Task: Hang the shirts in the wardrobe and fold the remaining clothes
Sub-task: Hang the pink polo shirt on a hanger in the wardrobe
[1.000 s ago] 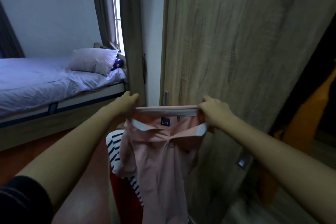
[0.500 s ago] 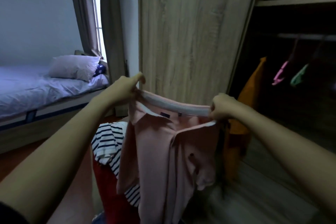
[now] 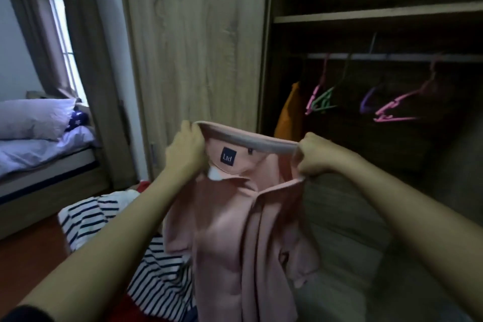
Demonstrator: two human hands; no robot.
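Left hand (image 3: 187, 150) and right hand (image 3: 313, 155) both clenched the collar of the pink shirt (image 3: 235, 217), held up in front of the wardrobe (image 3: 196, 47). Bed (image 3: 39, 154) was left of the wardrobe, hangers (image 3: 392, 110) inside it, striped top (image 3: 86, 217) low in front. Label (image 3: 228, 156) read "Ltd".

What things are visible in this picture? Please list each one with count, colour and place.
shirt: 1, pink, held up, centre
striped clothes: 1 pile, white and navy, on the floor, lower left
hangers: at least 4, pink, green, purple, on the rail
garment: 1, orange, left of the hangers
door: 1, light wood, behind the shirt
bed: 1, lilac sheet, far left
pillow: 1, lilac, on the bed
curtains: 2, brown, upper left
left hand: 1, grips the shirt
right hand: 1, grips the shirt
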